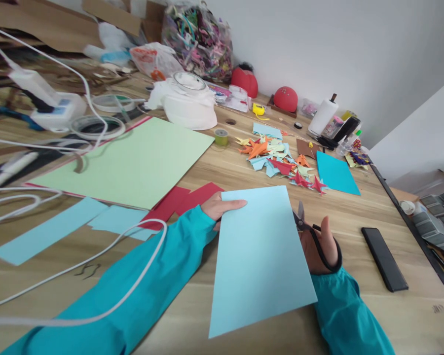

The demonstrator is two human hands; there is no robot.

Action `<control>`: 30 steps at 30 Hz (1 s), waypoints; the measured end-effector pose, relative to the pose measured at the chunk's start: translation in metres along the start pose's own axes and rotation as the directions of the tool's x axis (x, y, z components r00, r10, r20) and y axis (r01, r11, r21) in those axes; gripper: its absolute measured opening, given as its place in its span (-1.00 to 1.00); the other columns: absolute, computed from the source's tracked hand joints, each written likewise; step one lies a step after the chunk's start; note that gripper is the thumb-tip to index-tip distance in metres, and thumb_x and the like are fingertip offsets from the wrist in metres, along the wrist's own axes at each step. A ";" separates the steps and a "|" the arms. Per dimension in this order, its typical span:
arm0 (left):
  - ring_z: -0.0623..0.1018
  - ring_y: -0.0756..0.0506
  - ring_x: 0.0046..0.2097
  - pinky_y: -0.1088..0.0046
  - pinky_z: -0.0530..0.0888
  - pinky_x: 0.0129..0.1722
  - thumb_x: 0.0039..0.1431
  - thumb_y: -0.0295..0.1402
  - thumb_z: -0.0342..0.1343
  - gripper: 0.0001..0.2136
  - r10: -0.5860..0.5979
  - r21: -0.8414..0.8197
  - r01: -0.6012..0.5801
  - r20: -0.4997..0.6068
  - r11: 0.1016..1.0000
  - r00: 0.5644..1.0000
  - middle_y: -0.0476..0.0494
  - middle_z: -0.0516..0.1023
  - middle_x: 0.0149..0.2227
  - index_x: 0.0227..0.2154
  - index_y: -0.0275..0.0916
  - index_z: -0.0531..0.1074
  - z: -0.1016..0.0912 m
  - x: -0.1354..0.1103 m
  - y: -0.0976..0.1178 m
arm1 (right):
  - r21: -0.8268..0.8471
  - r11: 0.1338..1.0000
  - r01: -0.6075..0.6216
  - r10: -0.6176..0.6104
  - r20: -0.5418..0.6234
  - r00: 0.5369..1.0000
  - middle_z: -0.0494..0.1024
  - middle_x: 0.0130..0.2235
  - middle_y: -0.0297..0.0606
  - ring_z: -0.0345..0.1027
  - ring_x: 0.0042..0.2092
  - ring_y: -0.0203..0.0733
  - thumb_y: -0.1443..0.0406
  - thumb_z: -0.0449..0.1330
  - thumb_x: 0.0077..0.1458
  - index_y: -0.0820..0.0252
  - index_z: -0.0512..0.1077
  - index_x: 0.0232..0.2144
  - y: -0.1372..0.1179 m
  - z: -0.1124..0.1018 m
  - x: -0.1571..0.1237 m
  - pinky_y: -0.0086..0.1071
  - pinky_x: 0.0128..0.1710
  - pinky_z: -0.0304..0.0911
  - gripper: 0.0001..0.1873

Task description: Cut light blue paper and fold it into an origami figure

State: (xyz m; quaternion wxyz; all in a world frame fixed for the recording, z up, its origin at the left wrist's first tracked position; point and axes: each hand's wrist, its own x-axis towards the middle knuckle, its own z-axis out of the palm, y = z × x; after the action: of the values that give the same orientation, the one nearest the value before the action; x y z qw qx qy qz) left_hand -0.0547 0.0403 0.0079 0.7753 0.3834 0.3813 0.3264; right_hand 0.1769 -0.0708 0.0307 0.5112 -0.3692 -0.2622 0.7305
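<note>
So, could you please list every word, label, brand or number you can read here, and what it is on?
No text is readable.
Blue label on the white box: blurred.
Print on the packets: too small.
Dark marks on the table: illegible.
Light blue sheet in left hand, scissors in right hand: none visible.

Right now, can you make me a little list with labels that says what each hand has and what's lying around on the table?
Left hand: grips the top left corner of the light blue sheet
Right hand: holds black scissors at the sheet's right edge
Behind the hands: red paper pieces, big green sheet
Further back: pile of folded paper shapes, teal sheet
Right side: black phone, lying flat
Left side: light blue strips
</note>
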 end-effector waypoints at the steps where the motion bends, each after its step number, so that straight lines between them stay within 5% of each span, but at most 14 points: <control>1: 0.39 -0.06 -0.72 0.38 0.42 -0.62 -0.11 -0.29 0.32 -0.84 0.009 0.068 -0.009 -0.009 0.998 1.000 -0.04 0.39 -0.78 -0.61 -0.27 0.53 0.000 0.000 0.001 | 0.001 1.000 -0.002 0.002 0.007 1.000 0.51 -0.05 -0.07 0.43 -0.07 0.05 -0.29 -0.06 -0.04 0.12 0.31 0.04 -0.001 0.000 0.000 -0.09 -0.12 0.34 -0.18; 7: 0.33 -0.02 -0.76 0.36 0.41 -0.62 -0.08 -0.23 0.29 -0.79 0.037 0.193 -0.034 -0.008 0.981 0.999 -0.04 0.38 -0.78 -0.60 -0.28 0.53 0.003 -0.004 0.005 | 0.008 0.999 -0.031 0.030 0.053 0.998 0.53 -0.08 -0.04 0.46 -0.15 0.03 -0.28 -0.07 -0.02 0.17 0.28 0.09 0.000 -0.002 0.000 -0.13 -0.22 0.37 -0.15; 14: 0.57 -0.18 -0.49 0.35 0.49 -0.48 -0.21 -0.31 0.37 -0.70 0.061 0.089 -0.063 0.024 0.994 0.998 -0.18 0.59 -0.53 -0.35 -0.32 0.57 0.008 -0.005 0.000 | -0.062 0.989 -0.131 0.143 0.250 0.958 0.56 -0.19 -0.03 0.36 -0.59 -0.24 -0.30 -0.08 -0.02 0.22 0.18 0.13 -0.005 -0.003 -0.001 -0.43 -0.70 0.17 -0.10; 20: 0.56 -0.16 -0.53 0.39 0.49 -0.53 -0.15 -0.27 0.34 -0.72 0.051 0.142 -0.056 0.036 0.988 0.998 -0.17 0.56 -0.59 -0.36 -0.35 0.57 -0.001 -0.001 -0.001 | -0.092 0.995 -0.046 0.059 0.144 0.988 0.57 -0.35 -0.16 0.31 -0.64 -0.28 -0.35 -0.26 -0.04 0.13 0.20 0.07 -0.004 -0.006 0.000 -0.46 -0.73 0.15 -0.10; 25: 0.52 -0.09 -0.61 0.42 0.48 -0.55 -0.13 -0.31 0.33 -0.77 0.052 0.117 -0.058 0.055 0.991 0.997 -0.14 0.55 -0.61 -0.41 -0.36 0.56 -0.002 -0.001 0.000 | -0.101 0.993 -0.055 0.075 0.203 0.976 0.45 -0.59 -0.35 0.26 -0.67 -0.27 -0.36 -0.20 -0.06 0.12 0.30 -0.07 -0.006 -0.008 0.001 -0.48 -0.75 0.11 -0.16; 30: 0.59 -0.18 -0.47 0.35 0.52 -0.44 -0.21 -0.35 0.37 -0.67 0.070 0.038 -0.073 0.073 0.997 0.995 -0.20 0.61 -0.48 -0.31 -0.38 0.55 0.010 -0.006 -0.001 | -0.193 0.979 -0.061 0.107 0.238 0.965 0.47 -0.54 -0.30 0.23 -0.68 -0.28 -0.39 -0.21 -0.12 0.17 0.32 -0.10 -0.010 -0.001 0.001 -0.47 -0.76 0.10 -0.09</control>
State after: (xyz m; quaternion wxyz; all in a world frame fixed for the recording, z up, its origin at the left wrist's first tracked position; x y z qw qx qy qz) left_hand -0.0491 0.0316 0.0134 0.7682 0.4241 0.3460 0.3321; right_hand 0.1829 -0.0664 0.0373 0.4065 -0.3317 -0.3745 0.7645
